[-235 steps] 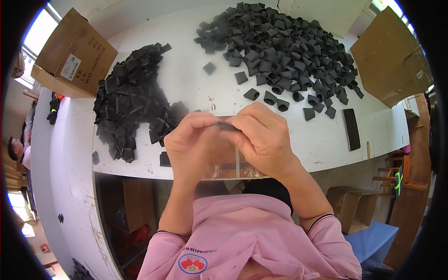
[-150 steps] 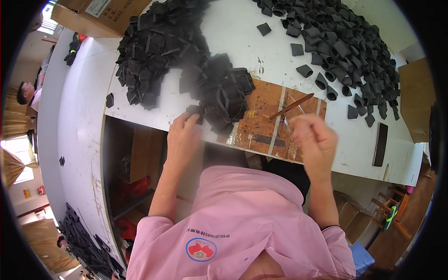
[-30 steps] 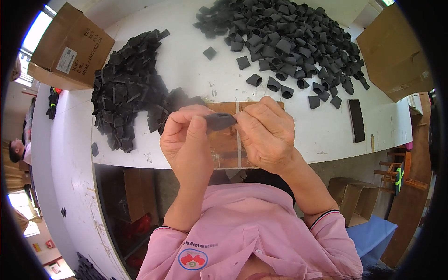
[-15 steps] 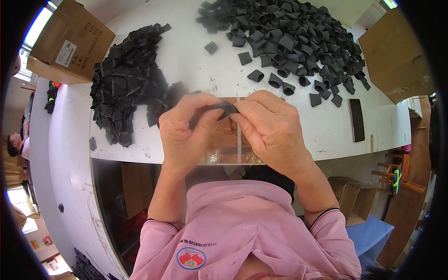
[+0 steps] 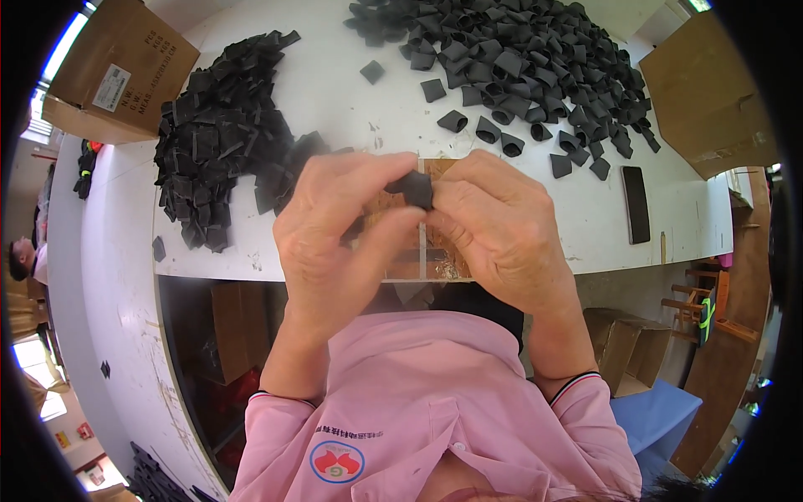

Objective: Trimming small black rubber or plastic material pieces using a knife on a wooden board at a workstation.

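Note:
Between my two hands is a small black fabric sleeve [image 5: 413, 189], held above the table's front edge. My left hand [image 5: 330, 222] grips its left side between thumb and fingers. The fingertips of my right hand [image 5: 499, 219] pinch its right edge. Below the hands lies a brown taped cardboard sheet [image 5: 406, 266], mostly covered by them. Left of my left hand spreads a heap of flat black pieces [image 5: 219, 142]. Ahead and to the right, a larger pile of open black sleeves [image 5: 510, 63] lies on the white table [image 5: 326, 92].
A dark phone [image 5: 636, 205] lies near the table's right front edge. Cardboard boxes stand at the back left [image 5: 125, 67] and the right [image 5: 711, 92]. An open carton [image 5: 627, 347] and a wooden stool [image 5: 703, 309] are below on the right. Far left, another person [image 5: 25, 258] shows.
The sleeve has turned more upright between my fingers, and my left hand's grip has opened wider around it. The whole view has shifted slightly.

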### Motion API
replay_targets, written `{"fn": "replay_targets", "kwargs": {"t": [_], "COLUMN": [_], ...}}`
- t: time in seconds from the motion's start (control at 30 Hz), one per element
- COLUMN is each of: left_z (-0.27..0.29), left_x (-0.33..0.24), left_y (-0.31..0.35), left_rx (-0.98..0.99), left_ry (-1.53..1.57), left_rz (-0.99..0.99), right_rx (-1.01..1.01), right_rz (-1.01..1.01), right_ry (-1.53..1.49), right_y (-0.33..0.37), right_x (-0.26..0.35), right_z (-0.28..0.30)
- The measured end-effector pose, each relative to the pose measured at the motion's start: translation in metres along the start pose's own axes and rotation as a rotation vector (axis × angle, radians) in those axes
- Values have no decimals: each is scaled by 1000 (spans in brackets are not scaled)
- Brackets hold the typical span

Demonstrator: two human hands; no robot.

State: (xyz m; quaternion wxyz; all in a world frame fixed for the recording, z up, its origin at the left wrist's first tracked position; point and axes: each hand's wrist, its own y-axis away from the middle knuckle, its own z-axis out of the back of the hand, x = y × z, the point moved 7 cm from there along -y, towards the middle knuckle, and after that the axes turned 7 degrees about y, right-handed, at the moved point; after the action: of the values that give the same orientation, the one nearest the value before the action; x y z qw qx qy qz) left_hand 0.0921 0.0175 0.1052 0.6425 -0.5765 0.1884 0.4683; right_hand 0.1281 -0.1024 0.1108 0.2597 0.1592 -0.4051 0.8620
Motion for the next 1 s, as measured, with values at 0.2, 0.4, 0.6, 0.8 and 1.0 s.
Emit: {"fn": "replay_targets", "kwargs": {"t": [0.2,0.4,0.6,0.8,1.0], "left_z": [12,23,-7,-8,25], "left_x": [-3,13,31,52,93], "left_y": [-24,-2,31,84,158], "left_rx": [43,-201,-246,-289,-367], "left_ry": [54,791,974,604,-151], "left_rz": [-71,303,601,691,548], "right_rx": [28,-217,-171,155,164], "right_rz": [146,-298,-332,-602,-1061], "right_ry": [91,-249,-418,-526,-823], "right_y": [-19,4,23,64,102], "right_x": [2,-13,0,-14,-79], "right_z": [4,14,-19,-53,-46]}}
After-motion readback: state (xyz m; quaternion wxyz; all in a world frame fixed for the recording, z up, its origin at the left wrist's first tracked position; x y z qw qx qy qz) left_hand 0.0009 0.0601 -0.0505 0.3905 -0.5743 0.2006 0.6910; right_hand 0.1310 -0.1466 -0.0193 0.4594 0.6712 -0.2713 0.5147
